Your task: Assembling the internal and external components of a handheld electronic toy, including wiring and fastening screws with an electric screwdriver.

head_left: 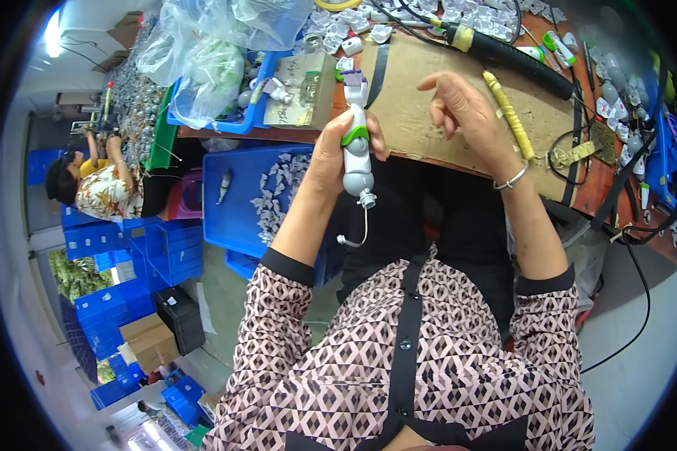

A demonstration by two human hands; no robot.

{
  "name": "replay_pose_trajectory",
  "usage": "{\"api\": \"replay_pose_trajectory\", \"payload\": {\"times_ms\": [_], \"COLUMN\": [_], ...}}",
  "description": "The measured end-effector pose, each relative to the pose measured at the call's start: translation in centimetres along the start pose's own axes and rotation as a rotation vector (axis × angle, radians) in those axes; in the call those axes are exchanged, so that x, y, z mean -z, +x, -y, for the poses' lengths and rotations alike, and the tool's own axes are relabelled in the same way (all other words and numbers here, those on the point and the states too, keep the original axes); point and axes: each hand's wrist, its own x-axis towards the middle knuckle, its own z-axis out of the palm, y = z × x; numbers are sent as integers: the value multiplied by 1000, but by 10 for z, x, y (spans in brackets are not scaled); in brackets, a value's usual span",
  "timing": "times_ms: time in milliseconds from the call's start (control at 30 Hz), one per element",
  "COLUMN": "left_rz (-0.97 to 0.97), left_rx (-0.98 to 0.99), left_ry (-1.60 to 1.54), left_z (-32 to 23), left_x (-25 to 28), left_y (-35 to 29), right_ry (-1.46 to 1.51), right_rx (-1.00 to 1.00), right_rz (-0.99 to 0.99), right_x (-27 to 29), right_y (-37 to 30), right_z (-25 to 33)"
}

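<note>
Handheld piece (pixel 357 154), white and grey with a green band, purple-tipped at the far end, held over the near edge of the bench; a thin pale strap (pixel 365 225) hangs from its near end, over the lap. Left hand (pixel 329 154): closed around the piece at its middle, thumb one side, fingers the other. Right hand (pixel 466 113): half open, fingers loosely curled, above the cardboard (pixel 406 113), nothing visible in its grasp. Risks, as judged: a slackened left grip would drop the piece past the bench edge, the right hand giving no support; the dangling strap could snag on that edge. Beside the right hand: one yellow wrapped rod (pixel 510 116), liable to roll if knocked. Beyond: one black tubular tool (pixel 511 64) with cable; loose white parts (pixel 331 30), easily scattered should the cable drag. Far left: one co-worker (pixel 101 184), floral top.
</note>
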Motion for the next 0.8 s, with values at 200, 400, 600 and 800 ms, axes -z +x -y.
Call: {"api": "replay_pose_trajectory", "payload": {"times_ms": [200,400,600,800], "left_rz": [94,109,132,-76], "left_rx": [-55,-24,-4,81], "left_ry": [-332,-433,-457,127], "left_z": [10,13,15,-4], "left_x": [3,0,-4,-20], "left_y": [-2,-2,1,6], "right_ry": [-30,13,22,91], "right_rx": [-110,-156,-150,-201], "right_rz": [20,38,48,3], "right_x": [-8,-19,-22,-20], "right_y": [-8,-13,-17,-20], "right_z": [-17,-16,-14,-12]}}
